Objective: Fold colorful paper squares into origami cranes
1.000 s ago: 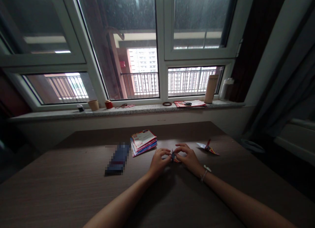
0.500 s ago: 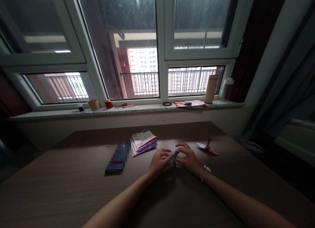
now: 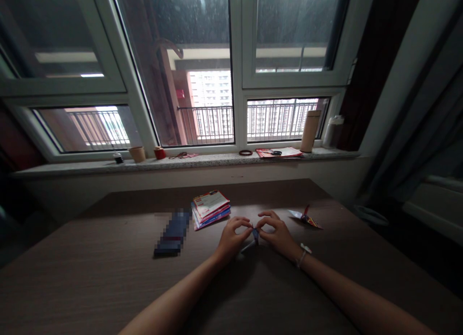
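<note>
Over the middle of the table, my left hand [image 3: 231, 237] and my right hand [image 3: 279, 234] meet at a small bluish folded paper [image 3: 256, 235]. Thumb and forefinger of each hand are pinched on its upper part, one from either side. A pale pointed strip of the paper sticks out low to the left, beneath my left hand. Its upper details are partly covered by the fingertips. To the right of my right hand rests a folded paper crane [image 3: 306, 218], white, red and yellow. A bracelet [image 3: 303, 254] circles my right wrist.
Left of my hands lie a stack of printed paper sheets [image 3: 211, 205] and a dark pixelated object [image 3: 173, 234] on the brown table [image 3: 90, 258]. Along the windowsill [image 3: 217, 160] stand a paper cup [image 3: 137, 154], a tan bottle [image 3: 310, 131], and scissors [image 3: 277, 153] on papers.
Both hands keep their pinch on the folded paper, with the fingers shifting only slightly. The pale strip at its lower left shows more clearly now.
</note>
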`<act>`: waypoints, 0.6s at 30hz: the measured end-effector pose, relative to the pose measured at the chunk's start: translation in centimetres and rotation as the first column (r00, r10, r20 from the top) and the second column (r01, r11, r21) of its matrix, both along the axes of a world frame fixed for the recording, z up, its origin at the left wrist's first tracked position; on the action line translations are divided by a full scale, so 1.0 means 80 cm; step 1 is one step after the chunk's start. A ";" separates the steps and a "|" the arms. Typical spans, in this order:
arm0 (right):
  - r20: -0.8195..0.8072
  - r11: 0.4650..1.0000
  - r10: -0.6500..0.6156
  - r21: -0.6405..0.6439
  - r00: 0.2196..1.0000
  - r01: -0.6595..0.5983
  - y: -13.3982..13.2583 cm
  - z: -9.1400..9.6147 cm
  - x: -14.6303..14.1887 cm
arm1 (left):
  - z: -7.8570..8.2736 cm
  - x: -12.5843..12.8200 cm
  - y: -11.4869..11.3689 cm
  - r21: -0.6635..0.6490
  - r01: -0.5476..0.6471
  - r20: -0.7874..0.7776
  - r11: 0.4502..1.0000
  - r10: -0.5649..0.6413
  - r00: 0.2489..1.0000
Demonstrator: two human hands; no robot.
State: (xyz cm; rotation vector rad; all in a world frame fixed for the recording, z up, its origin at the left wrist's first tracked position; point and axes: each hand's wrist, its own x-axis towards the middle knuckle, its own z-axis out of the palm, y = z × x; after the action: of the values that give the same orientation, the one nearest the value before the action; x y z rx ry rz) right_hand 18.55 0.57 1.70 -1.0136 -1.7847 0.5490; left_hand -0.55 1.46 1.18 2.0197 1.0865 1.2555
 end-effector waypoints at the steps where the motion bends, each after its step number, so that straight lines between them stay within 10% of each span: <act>1: -0.013 1.000 -0.002 -0.010 1.000 0.002 0.001 -0.001 0.000 | 0.001 -0.001 0.000 0.014 0.006 -0.006 1.000 -0.006 1.000; 18: -0.051 0.996 0.028 -0.085 0.998 -0.032 0.001 0.000 0.001 | 0.005 -0.003 -0.004 0.160 -0.008 -0.099 0.987 0.024 0.995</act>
State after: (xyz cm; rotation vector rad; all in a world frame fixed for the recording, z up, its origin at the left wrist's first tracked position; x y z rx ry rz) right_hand 18.63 0.66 1.74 -1.0239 -1.7477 0.6691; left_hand -0.79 1.11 1.61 2.2189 1.0796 1.2978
